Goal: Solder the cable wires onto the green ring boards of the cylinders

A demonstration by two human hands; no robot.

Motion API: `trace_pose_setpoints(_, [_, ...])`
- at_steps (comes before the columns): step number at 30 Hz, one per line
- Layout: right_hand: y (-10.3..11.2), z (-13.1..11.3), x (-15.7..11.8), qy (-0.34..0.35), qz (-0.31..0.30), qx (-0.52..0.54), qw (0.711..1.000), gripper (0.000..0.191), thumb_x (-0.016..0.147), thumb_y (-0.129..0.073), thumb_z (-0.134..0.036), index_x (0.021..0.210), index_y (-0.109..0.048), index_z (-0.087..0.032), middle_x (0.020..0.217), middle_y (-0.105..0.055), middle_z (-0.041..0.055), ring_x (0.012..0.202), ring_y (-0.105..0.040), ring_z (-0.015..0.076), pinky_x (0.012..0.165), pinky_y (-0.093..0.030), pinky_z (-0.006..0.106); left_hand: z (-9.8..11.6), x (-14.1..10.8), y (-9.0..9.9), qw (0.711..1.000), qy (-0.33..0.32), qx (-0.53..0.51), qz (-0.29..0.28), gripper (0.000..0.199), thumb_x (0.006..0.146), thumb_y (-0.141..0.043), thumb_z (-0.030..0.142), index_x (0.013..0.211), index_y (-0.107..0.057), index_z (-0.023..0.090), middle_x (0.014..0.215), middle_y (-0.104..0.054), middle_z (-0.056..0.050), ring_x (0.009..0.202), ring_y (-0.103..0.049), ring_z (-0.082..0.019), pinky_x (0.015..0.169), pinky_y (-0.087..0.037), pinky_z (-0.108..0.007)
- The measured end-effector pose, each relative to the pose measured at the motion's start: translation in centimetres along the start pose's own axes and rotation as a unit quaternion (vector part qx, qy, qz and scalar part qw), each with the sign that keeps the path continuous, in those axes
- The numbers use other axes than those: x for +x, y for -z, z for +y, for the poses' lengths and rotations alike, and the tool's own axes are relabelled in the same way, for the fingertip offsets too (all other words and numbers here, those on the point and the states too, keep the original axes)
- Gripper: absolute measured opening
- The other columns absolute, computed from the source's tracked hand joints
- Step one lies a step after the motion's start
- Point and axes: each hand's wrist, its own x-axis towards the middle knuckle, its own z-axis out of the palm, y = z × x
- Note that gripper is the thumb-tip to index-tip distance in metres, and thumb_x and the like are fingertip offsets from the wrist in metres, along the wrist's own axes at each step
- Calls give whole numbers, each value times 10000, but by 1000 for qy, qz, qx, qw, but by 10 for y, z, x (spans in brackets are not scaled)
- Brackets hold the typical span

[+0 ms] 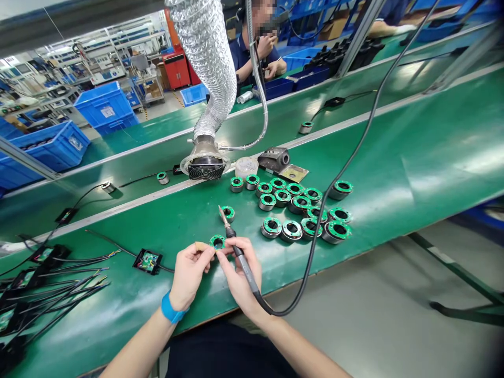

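In the head view, my right hand has a soldering iron resting in it, tip pointing up and away. The thumb and fingertips of that hand are pinched together beside those of my left hand. My left fingers are closed too; what they pinch is too small to make out. Just beyond the fingertips sits a small metal ring with a green circuit board on top. Another such ring lies behind the iron's tip. A black cable runs from a small open box with a circuit board to my left hand.
Several green-topped rings stand grouped on the green bench to the right. A fume hose hangs ahead, near a tape roll and an iron stand. The iron's cord arcs across the right. Cabled boxes lie left.
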Motion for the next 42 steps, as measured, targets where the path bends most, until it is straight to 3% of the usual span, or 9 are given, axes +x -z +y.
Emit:
trace_pose_setpoints(4, [-4,1,-8,24,12,-24,999,251,920,-705,-130,1106,-650,-289,1081,-583,15,893,-667,152,757,-594,275,-7,0,-1,1000,-13,-11,24,342,820,-801,473,811,-719,141,659,-609,9,554,-460,-83,526,-371,-210])
trace_pose_setpoints(8, [2,-3,-2,68,-7,-85,994,270,923,-694,-120,1131,-659,-288,1013,-614,5,867,-676,155,819,-587,309,-4,4,0,996,-64,49,24,289,878,-745,444,846,-722,158,764,-669,-26,664,-569,-130,637,-461,-248])
trace_pose_setpoints(12, [22,-7,14,89,20,-137,986,209,962,-662,-177,1143,-691,-276,1003,-690,29,928,-693,192,878,-581,360,1,14,0,968,-161,192,21,215,958,-659,344,833,-717,179,888,-644,-45,811,-605,-161,729,-478,-268])
trace_pose_setpoints(17, [55,3,15,59,98,-143,983,123,961,-650,-311,1001,-728,-224,806,-709,30,722,-705,204,682,-603,349,-2,20,-10,938,-220,267,16,199,985,-615,267,812,-657,179,972,-598,-49,837,-592,-151,710,-469,-259])
trace_pose_setpoints(22, [72,17,0,51,64,-122,989,156,947,-629,-327,889,-722,-215,655,-651,7,570,-651,186,528,-541,308,-11,19,-16,930,-228,285,33,163,992,-604,248,852,-649,178,991,-596,-54,831,-592,-147,700,-464,-259])
trace_pose_setpoints(34, [68,8,4,46,14,-141,989,176,951,-623,-337,883,-736,-221,576,-621,-8,485,-603,167,455,-481,286,-10,20,-18,931,-232,279,43,163,985,-610,250,840,-644,185,972,-605,-51,809,-589,-144,671,-462,-249])
trace_pose_setpoints(42, [61,-2,14,5,27,-13,1000,169,975,-588,-280,874,-703,-208,477,-548,-73,331,-462,98,356,-366,219,-9,21,-17,932,-229,279,37,164,969,-622,256,823,-652,187,969,-612,-53,794,-591,-142,647,-454,-243])
